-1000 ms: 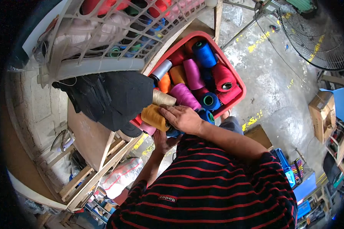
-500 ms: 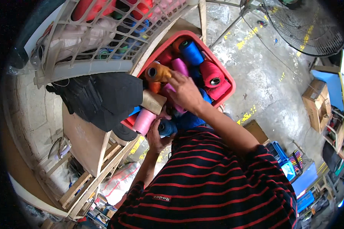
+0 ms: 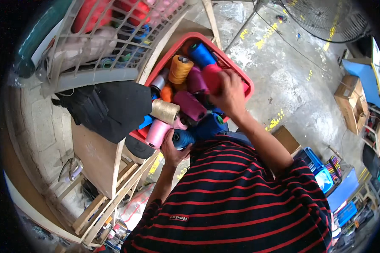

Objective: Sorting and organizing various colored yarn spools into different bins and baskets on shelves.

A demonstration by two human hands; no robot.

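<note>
A red plastic crate full of thread cones sits tilted against the person's body, over a concrete floor. The right hand reaches into the crate and closes around a red cone, which lies beside a blue cone and a magenta cone. The left hand supports the crate from beneath at its near edge, touching a dark blue cone next to a pink cone. An orange cone and a beige cone lie further left. A black cloth hangs just beside the crate, beneath a white wire rack holding more cones.
</note>
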